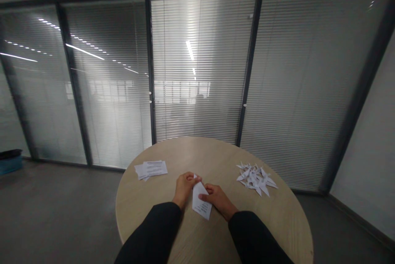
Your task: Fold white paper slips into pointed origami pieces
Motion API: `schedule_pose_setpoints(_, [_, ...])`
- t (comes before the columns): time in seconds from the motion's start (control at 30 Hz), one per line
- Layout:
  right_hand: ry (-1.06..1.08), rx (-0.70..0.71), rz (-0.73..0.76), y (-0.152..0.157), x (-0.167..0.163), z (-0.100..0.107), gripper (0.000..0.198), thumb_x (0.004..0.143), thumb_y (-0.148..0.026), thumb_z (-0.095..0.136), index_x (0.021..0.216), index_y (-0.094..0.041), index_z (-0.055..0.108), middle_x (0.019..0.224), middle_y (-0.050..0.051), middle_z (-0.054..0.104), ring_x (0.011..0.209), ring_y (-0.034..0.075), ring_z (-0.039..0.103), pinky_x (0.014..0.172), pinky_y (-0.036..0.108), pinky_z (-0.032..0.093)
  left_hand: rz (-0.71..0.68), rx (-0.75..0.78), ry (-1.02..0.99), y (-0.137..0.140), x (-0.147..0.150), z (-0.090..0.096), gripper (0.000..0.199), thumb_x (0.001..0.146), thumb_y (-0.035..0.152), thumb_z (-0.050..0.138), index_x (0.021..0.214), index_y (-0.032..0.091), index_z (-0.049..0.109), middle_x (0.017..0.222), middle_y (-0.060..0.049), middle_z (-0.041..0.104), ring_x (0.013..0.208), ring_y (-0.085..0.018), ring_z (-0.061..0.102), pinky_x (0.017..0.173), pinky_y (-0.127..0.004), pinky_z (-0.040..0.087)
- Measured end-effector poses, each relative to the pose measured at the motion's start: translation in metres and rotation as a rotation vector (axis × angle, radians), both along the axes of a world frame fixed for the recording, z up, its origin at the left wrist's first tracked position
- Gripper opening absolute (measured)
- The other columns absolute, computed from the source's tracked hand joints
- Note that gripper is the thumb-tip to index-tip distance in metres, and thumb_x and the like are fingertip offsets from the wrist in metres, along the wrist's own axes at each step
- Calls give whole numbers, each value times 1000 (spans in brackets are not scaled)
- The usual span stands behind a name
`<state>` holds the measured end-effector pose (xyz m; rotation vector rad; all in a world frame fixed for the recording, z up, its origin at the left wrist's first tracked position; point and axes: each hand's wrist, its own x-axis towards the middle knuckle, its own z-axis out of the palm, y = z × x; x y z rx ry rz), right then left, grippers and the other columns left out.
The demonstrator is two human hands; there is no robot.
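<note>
From here I see my left grip (185,186) and right grip (218,199) pinching white folded paper (200,207), slant-edged, printed toward its lower end, between the table's (197,153) side edges.

White paper (197,206) with dark lines of print, pale wood-grain table (197,155), black sleeves (154,231), white folded papers (256,179).
</note>
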<state>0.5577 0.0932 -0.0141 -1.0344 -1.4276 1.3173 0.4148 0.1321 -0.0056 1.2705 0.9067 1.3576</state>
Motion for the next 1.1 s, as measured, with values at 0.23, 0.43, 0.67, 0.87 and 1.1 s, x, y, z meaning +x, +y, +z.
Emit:
schedule_pose_setpoints(0.23, [-30, 11, 18, 1, 1, -1, 48, 47, -46, 82, 76, -13, 65, 69, 4, 69, 65, 22, 65, 63, 33, 46, 34, -11, 50, -3, -2, 4, 37, 51, 45, 77, 61, 11, 66, 52, -4, 63, 45, -12, 53, 45, -22, 36])
schedule_pose_setpoints(0.43, [-29, 17, 26, 2, 1, 0, 46, 48, -43, 82, 78, -13, 65, 69, 4, 70, 66, 22, 65, 63, 33, 47, 61, -38, 62, 1, -2, -1, 42, 49, 50, 77, 58, 10, 65, 52, -6, 62, 44, -12, 51, 44, -23, 34])
schedule_pose_setpoints(0.67, [-70, 41, 19, 3, 2, -2, 42, 49, -42, 81, 75, -13, 64, 70, 4, 69, 66, 22, 65, 62, 32, 47, 40, -31, 92, -3, -2, -1, 46, 52, 55, 73, 54, 11, 64, 49, -4, 60, 43, -11, 49, 45, -23, 33])
schedule_pose_setpoints(0.87, [-99, 6, 23, 6, 3, -6, 44, 47, -44, 81, 73, -14, 61, 69, 3, 69, 67, 23, 65, 61, 32, 47, 43, -39, 65, -3, -1, -3, 47, 61, 57, 67, 56, 10, 65, 50, -4, 60, 42, -11, 48, 44, -23, 32])
schedule_pose_setpoints(1.1, [-105, 4, 52, -1, 0, 2, 41, 48, -41, 81, 69, -15, 58, 65, 1, 67, 63, 20, 64, 58, 29, 45, 137, -27, 149, -1, -2, -6, 57, 62, 67, 59, 55, 11, 64, 46, -4, 57, 42, -13, 49, 43, -24, 33])
